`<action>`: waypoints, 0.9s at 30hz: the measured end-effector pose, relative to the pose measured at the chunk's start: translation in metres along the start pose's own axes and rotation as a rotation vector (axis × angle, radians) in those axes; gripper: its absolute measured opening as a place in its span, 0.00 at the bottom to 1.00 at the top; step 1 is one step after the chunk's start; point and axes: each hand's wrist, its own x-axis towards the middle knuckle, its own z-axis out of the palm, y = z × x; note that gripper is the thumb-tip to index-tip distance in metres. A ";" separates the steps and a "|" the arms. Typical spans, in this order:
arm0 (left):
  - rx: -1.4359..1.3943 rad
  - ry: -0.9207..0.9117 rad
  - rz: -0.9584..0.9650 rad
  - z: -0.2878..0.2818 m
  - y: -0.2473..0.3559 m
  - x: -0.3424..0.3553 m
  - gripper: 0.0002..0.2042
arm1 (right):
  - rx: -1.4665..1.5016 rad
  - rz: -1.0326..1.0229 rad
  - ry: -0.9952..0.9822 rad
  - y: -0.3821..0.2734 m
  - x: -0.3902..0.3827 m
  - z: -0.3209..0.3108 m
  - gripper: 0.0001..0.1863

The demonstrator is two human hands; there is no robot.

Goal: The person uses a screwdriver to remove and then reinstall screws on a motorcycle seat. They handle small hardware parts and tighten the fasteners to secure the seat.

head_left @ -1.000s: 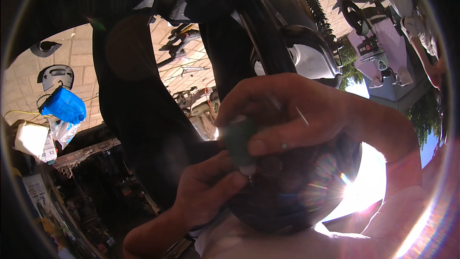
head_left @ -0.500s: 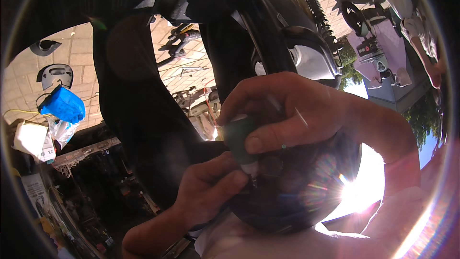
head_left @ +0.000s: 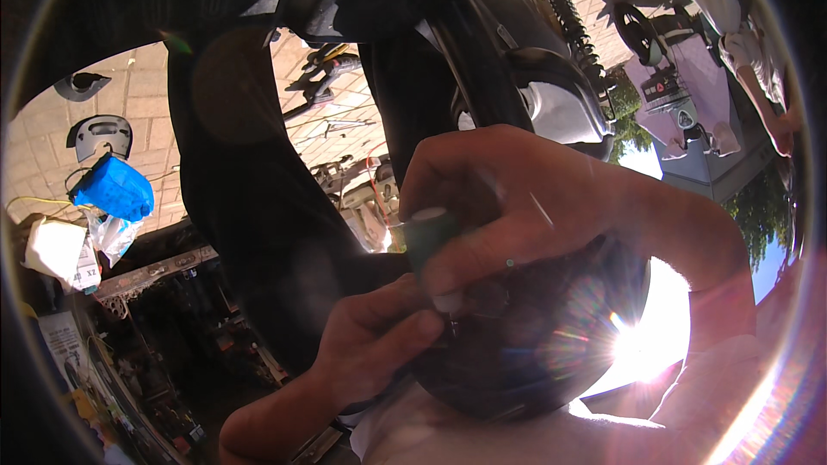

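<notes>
Wrapped in the fingers of my right hand [head_left: 508, 198] is a short, thick green tool or bottle [head_left: 431, 234]. Its upper end is pale, and a pale, narrow tip points down. I cannot make out its exact kind. My left hand [head_left: 379, 340] is pinched, thumb against fingers, right beside that tip. Whatever lies between them is too small and dark to tell. Both hands work against a dark, rounded, glossy part [head_left: 525, 362], whose edges are lost in shadow and sun glare.
A black tube [head_left: 478, 52] and a coil spring [head_left: 573, 26] stand beyond my hands. On the paving at left lie a blue bag [head_left: 116, 188], a pale box [head_left: 56, 250] and a grey-white shell part [head_left: 102, 136]. Another person's arm [head_left: 762, 99] shows at far right, near a purple-covered stand [head_left: 702, 77].
My right hand's thumb and fingers have shifted slightly down and left around the green thing, covering more of it. My left hand stays in place.
</notes>
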 end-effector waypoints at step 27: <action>-0.011 0.039 -0.070 -0.001 0.005 0.002 0.19 | 0.092 -0.377 -0.305 0.020 0.011 -0.018 0.24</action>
